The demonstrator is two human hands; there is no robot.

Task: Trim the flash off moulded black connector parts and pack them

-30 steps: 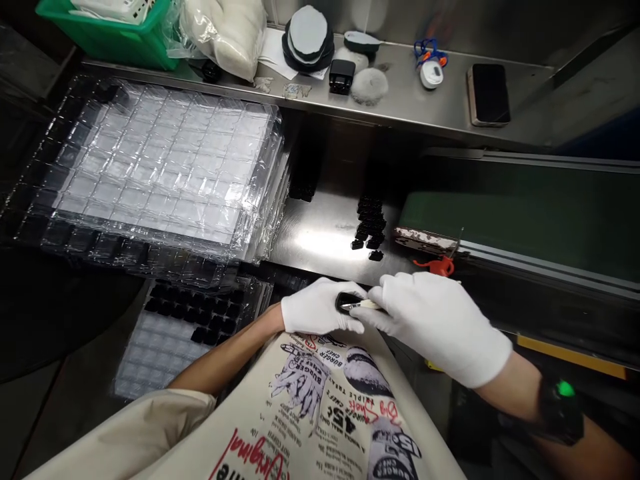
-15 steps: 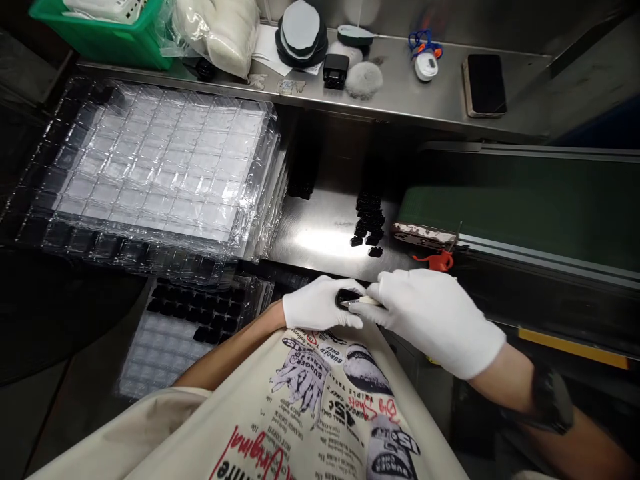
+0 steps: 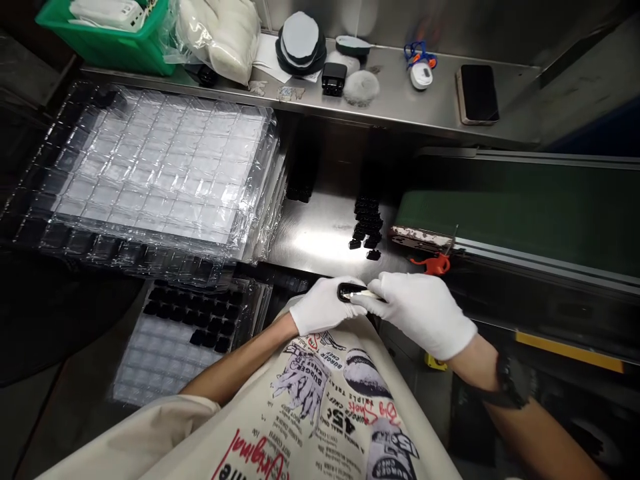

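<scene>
My left hand (image 3: 320,308), in a white glove, is closed around a small black oval part (image 3: 344,291) just in front of my apron. My right hand (image 3: 425,313), also gloved, grips a thin tool with a pale handle and a shiny metal tip (image 3: 365,294). The tip lies against the black part or just over it; the exact contact is too small to make out. Beyond the hands, several small black pieces (image 3: 367,220) lie in rows on the metal bench (image 3: 315,230).
Stacked clear plastic trays (image 3: 160,160) stand at left, above a lower tray (image 3: 145,357) partly filled with black pieces. A green conveyor belt (image 3: 520,213) runs right, with an orange-red nozzle-like item (image 3: 437,265) at its edge. The back shelf holds a phone (image 3: 477,95) and a green bin (image 3: 105,47).
The tool's tip has shifted slightly up at the black part, and the part's opening is turned more toward view. My right wrist has moved a little left.
</scene>
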